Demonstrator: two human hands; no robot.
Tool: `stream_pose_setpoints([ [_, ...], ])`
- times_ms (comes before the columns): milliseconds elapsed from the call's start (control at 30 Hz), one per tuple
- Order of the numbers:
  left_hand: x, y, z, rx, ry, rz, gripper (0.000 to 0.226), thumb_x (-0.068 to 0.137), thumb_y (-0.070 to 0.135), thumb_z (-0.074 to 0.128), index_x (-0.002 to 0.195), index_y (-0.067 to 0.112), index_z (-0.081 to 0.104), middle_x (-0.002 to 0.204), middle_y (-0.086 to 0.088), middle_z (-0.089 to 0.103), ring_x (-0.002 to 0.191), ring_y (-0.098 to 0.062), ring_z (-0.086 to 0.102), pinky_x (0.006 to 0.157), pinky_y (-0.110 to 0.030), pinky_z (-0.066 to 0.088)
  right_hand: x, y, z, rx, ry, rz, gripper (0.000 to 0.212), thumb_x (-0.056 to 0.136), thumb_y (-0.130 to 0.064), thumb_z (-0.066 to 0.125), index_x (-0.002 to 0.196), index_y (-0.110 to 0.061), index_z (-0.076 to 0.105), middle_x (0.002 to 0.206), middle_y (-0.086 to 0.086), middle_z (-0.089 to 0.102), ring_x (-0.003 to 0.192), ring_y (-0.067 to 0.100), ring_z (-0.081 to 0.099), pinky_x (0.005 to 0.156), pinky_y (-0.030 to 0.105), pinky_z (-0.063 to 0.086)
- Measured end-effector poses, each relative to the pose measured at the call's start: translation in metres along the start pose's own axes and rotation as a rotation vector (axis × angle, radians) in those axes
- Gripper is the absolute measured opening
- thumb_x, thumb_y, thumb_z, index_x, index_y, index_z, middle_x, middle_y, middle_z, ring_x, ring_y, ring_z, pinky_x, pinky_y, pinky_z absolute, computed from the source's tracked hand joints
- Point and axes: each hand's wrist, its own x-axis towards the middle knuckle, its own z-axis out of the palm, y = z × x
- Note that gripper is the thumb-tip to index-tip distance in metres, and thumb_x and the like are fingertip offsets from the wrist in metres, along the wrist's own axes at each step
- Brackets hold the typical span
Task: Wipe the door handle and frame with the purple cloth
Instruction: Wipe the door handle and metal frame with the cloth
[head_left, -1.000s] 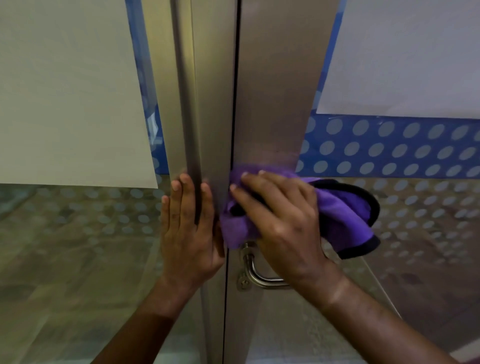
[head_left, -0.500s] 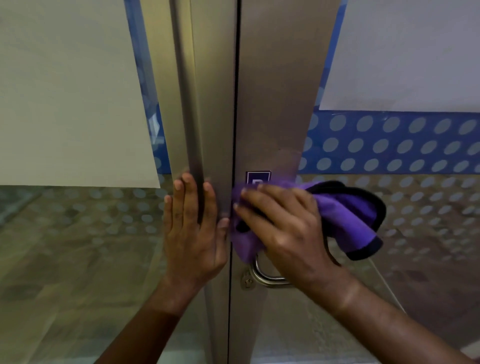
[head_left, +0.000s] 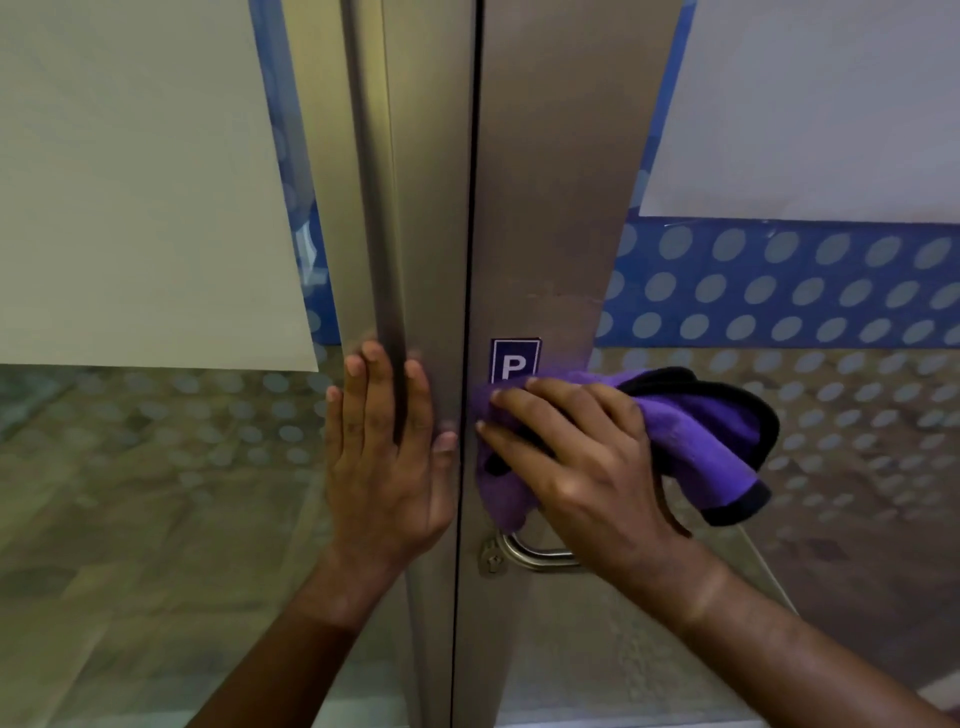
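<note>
Brushed metal door frames (head_left: 550, 197) fill the middle of the view, with dotted blue film on the glass to either side and a pale sheet (head_left: 140, 182) fixed to the left pane. The left hand (head_left: 387, 452) is laid flat and open on the left frame (head_left: 431, 208), fingers spread upward, apparently to steady the door against the push of the wiping. The purple cloth (head_left: 696, 436) is pressed to the right frame under the right hand (head_left: 582, 467), whose fingers are spread over the bunched fabric rather than closed round it; the loose, black-edged end is left hanging to the right. The cloth sits just below a small sticker (head_left: 514, 361) marked with a P and just above the door handle (head_left: 535, 553), whose curved bar shows beneath the palm. Compared with the earlier frames, the cloth and right hand are seen lower on the frame, the sticker that was covered is now fully uncovered, and the left hand is found in much the same place. The handle itself is judged not yet wiped.
</note>
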Motion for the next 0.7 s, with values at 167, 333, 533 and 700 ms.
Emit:
stream_pose_setpoints([
  [167, 0.001, 0.000, -0.002, -0.001, -0.021, 0.014, 0.065, 0.104, 0.035, 0.027, 0.157, 0.012, -0.001, 0.165, -0.007, -0.017, 0.154, -0.025, -0.011, 0.125, -0.042, -0.003, 0.014, -0.007, 0.005, 0.018, 0.110, 0.237, 0.024, 0.087, -0.014, 0.071, 0.111, -0.014, 0.075, 0.119, 0.008, 0.070, 0.109, 0.028, 0.057, 0.088, 0.041, 0.039],
  [333, 0.000, 0.000, -0.001, 0.005, -0.023, 0.005, 0.067, 0.103, 0.035, 0.030, 0.157, 0.012, -0.002, 0.165, -0.006, -0.017, 0.154, -0.025, -0.011, 0.125, -0.043, -0.002, 0.019, -0.009, 0.003, 0.011, 0.043, 0.073, 0.021, 0.096, -0.020, 0.059, 0.106, -0.018, 0.077, 0.120, 0.002, 0.071, 0.110, 0.025, 0.062, 0.090, 0.039, 0.038],
  [533, 0.001, 0.001, -0.003, 0.008, -0.025, -0.004, 0.069, 0.102, 0.033, 0.033, 0.157, 0.014, -0.003, 0.165, -0.005, -0.018, 0.154, -0.023, -0.012, 0.125, -0.041, -0.003, 0.002, 0.025, -0.039, 0.253, 0.010, 0.150, 0.038, 0.080, -0.013, 0.079, 0.117, -0.018, 0.071, 0.123, 0.001, 0.067, 0.111, 0.025, 0.062, 0.091, 0.043, 0.043],
  [700, 0.002, 0.000, -0.002, 0.009, -0.029, -0.001, 0.074, 0.099, 0.032, 0.037, 0.157, 0.015, -0.007, 0.164, -0.004, -0.021, 0.153, -0.022, -0.015, 0.125, -0.040, -0.005, -0.040, 0.070, -0.084, 0.359, 0.173, 0.484, 0.062, 0.075, -0.012, 0.079, 0.133, -0.013, 0.058, 0.130, 0.010, 0.059, 0.119, 0.026, 0.058, 0.099, 0.040, 0.048],
])
